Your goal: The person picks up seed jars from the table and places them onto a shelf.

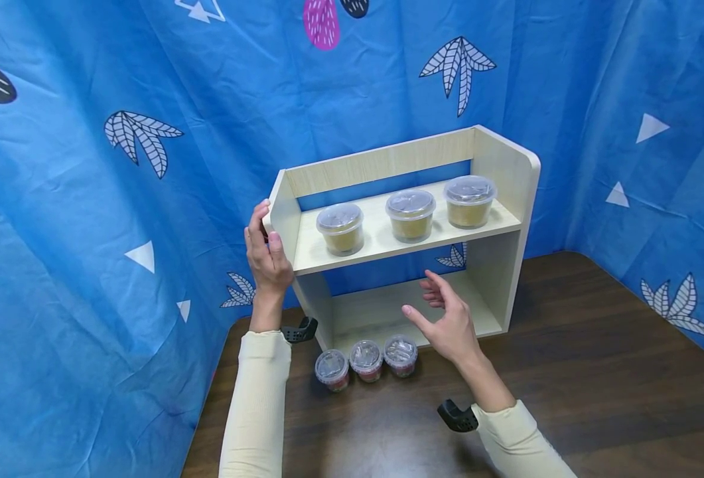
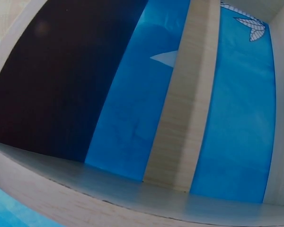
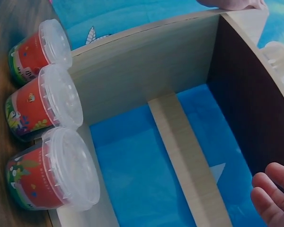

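My left hand rests against the left side panel of a pale wooden two-tier shelf, fingers extended along its edge. My right hand hovers before the lower compartment, thumb and fingers apart, holding nothing. In the right wrist view some right-hand fingers show at the lower right. Along the shelf's front foot stand three small lidded tubs, left, middle and right; their red printed sides show in the right wrist view. On the upper board sit three yellowish lidded tubs, left, middle and right.
The shelf stands on a dark brown wooden table. Behind it hangs a blue patterned curtain, which also shows through the shelf's open back. A slat crosses the back of the lower compartment.
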Demonstrator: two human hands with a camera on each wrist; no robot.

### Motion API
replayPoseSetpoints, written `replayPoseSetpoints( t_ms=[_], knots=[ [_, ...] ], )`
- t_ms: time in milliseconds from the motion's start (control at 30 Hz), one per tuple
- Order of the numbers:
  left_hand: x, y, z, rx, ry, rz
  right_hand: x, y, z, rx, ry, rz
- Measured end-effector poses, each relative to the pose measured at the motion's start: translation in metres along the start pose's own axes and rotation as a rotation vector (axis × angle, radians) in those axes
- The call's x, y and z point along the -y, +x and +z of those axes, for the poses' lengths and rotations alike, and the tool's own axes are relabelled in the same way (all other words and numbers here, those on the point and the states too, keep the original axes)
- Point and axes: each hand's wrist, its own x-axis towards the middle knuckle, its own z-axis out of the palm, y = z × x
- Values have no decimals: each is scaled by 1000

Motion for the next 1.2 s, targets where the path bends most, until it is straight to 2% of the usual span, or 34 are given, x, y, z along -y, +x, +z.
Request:
replayPoseSetpoints(
  t_ms=[800, 1200],
  knots=[
    [-2, 1, 1, -20, 2, -4, -25, -20, 6, 45, -5, 99],
    [0, 0, 3, -30, -16, 4, -35, -29, 11, 66, -15, 105]
  ],
)
